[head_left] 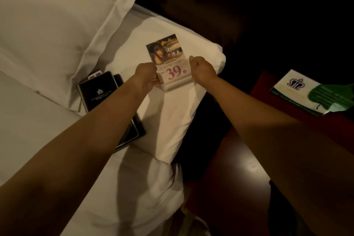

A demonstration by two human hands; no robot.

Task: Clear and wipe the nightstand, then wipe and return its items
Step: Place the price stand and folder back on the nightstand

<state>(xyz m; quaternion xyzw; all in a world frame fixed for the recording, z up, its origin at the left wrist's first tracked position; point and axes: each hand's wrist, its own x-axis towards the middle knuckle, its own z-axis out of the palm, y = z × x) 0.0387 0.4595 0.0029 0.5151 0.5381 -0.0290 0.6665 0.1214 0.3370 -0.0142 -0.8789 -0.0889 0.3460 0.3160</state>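
Observation:
A standing advert card (168, 57) with a photo and a red "39" sits on the white bed (172, 120) near its corner. My left hand (146, 75) grips the card's left edge and my right hand (201, 72) grips its right edge. Left of it on the bed lies a black folder (99, 92) with a crest, on top of another dark flat item (132, 132), with a small remote (94, 73) peeking out behind it. The dark red nightstand (239, 168) is at the right, and a white and green card (310, 92) lies at its far end.
A large white pillow (57, 25) fills the upper left. A dark headboard and wall (249, 15) run behind the bed. A narrow dark gap (206, 120) separates bed and nightstand.

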